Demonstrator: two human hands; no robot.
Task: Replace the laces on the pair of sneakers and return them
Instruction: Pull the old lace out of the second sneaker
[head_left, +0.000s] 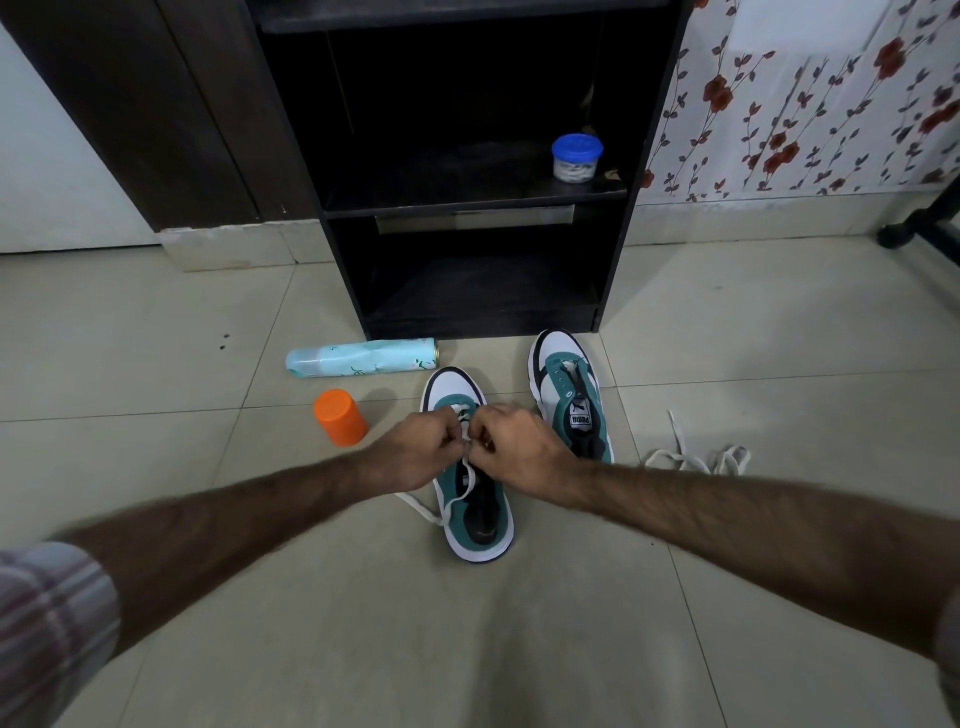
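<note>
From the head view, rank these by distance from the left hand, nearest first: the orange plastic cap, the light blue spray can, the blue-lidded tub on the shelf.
Measured from the left hand:
1. Orange plastic cap, on the floor just to its left.
2. Light blue spray can, lying on its side beyond the cap, by the shelf unit's base.
3. Blue-lidded tub, up on the dark shelf, to the right.

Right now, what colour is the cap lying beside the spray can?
Orange cap, clearest in the head view.

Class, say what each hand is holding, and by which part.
Both the left hand and right hand pinch the white lace over the near sneaker's eyelets; its ends trail loose.
</note>
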